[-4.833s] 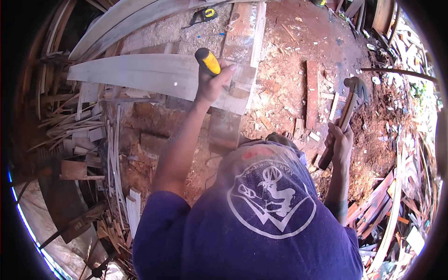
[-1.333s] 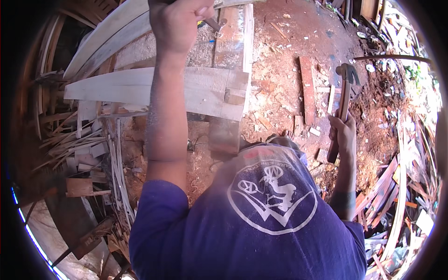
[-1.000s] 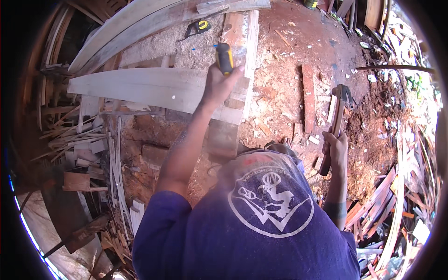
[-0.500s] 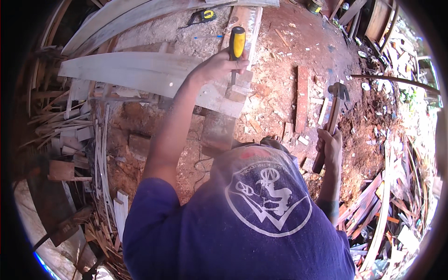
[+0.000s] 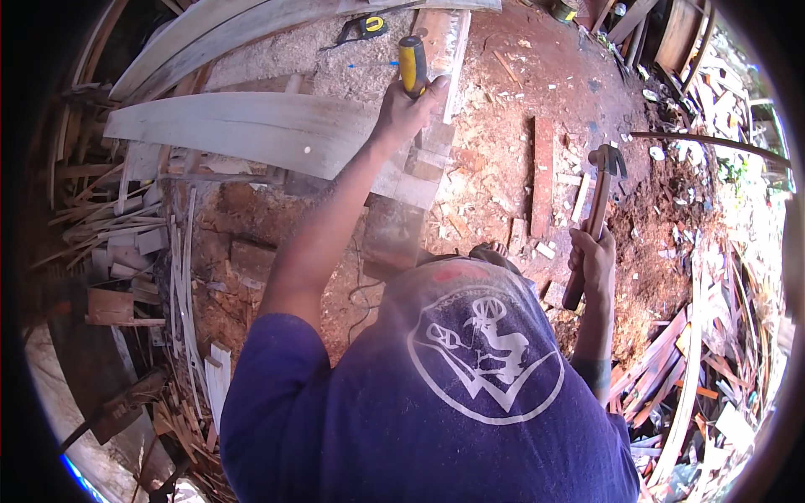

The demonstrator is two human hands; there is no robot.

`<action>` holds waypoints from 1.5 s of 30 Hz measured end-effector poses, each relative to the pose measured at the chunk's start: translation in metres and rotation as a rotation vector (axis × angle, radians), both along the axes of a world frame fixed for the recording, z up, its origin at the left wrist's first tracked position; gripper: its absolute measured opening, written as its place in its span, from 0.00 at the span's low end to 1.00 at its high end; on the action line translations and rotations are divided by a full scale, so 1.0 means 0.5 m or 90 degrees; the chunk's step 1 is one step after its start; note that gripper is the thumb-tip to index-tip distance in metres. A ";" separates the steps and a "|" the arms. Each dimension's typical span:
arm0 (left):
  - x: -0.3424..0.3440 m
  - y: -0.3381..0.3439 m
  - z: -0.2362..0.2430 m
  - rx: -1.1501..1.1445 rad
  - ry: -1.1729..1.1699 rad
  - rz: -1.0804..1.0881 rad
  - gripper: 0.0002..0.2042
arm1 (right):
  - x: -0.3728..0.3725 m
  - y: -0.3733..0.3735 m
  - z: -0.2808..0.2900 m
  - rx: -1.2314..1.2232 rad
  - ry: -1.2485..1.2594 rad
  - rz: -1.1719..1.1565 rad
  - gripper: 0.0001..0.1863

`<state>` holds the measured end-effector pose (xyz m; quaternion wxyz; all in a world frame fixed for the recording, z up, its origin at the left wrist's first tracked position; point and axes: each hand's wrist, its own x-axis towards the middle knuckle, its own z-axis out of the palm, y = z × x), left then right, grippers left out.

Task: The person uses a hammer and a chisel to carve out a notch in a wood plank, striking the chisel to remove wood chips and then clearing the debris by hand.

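Observation:
A chisel with a yellow and black handle (image 5: 412,65) is gripped in my left hand (image 5: 407,111), its handle end pointing up and away from me. Most of its blade is hidden by the hand. Just beneath lies the end of a long pale tapering board (image 5: 243,126), with a small wood block (image 5: 426,166) at that end. Off to the right, my right hand (image 5: 595,256) is closed round the wooden handle of a claw hammer (image 5: 600,197). The hammer's head is raised at the far end, apart from the chisel.
A yellow and black tape measure (image 5: 372,25) and a blue pen (image 5: 362,65) lie beyond the board. A reddish plank (image 5: 542,176) rests on the chip-strewn ground. Piles of thin wood strips (image 5: 126,222) flank the left side, and scrap wood (image 5: 662,360) the right.
My left hand has turned and changed its grip on the chisel. The handle's top has shifted slightly left and away, and the blade shows less. My right hand and the hammer have barely moved.

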<state>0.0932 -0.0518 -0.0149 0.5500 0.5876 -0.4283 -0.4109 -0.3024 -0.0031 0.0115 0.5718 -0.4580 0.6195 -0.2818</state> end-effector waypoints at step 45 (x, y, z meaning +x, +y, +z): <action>-0.033 0.034 0.019 -0.079 -0.162 0.007 0.21 | 0.100 -0.161 0.283 -0.421 0.238 0.204 0.10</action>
